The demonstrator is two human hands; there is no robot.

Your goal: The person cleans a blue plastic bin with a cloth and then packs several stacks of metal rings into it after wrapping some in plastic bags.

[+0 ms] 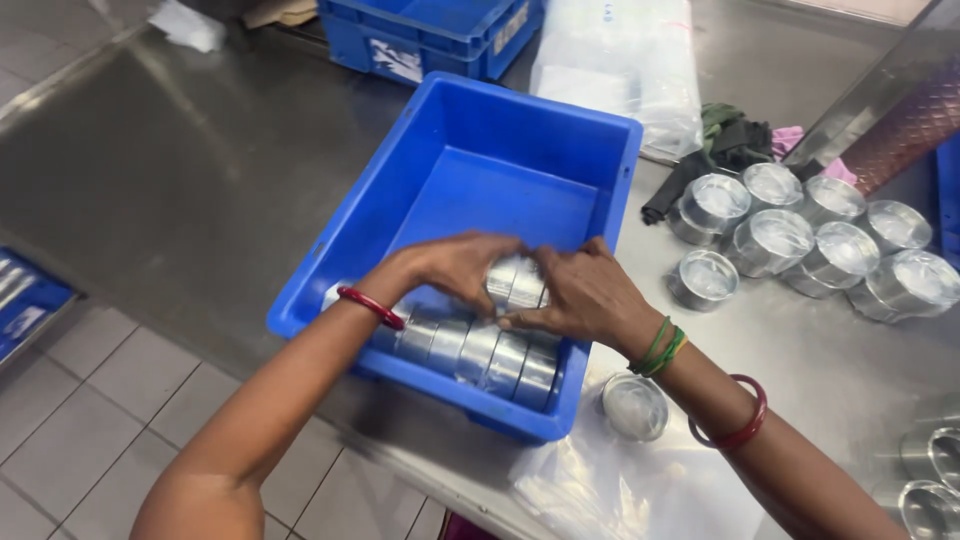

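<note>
**Item 1. Blue crate** (470, 190), open-topped plastic, sat on steel bench (200, 170), near edge overhanging slightly toward the tiled floor (90, 400). Far half of crate bare.

**Item 2. Metal rings** (470, 350), shiny, short cylinders, approx. one row stood on edge, touching side by side along crate's near wall. A second lot (515, 283) was being set just behind/on top of that row.

**Item 3. L hand** (455, 265), red bangle at wrist. Grip clenched on the second lot of rings from the left; fingers curled over them.

**Item 4. R hand** (585, 295), green and red bangles. Grip also clenched on same rings from the right, thumb pressing at the near side. Both hands met over the pieces.

**Item 5. Loose cups/rings** (800, 235), approx. nine, clustered on bench right of crate, well apart from hands. One more (635, 407) stood near, just beside crate's near-right corner, on clear plastic bags (620, 480).

**Item 6. Misc.** Second blue crate (430, 35) far; bag stack (620, 60) far right; dark gloves/cloth (725, 140) beside cluster.

**Risk notes (judgement):** rings on edge could roll or topple domino-style if the held lot is let go unevenly. Fingers could be pinched between pieces. Crate near the bench lip might tip w/ added weight at near wall. Single ring on slick bags could slide off.
</note>
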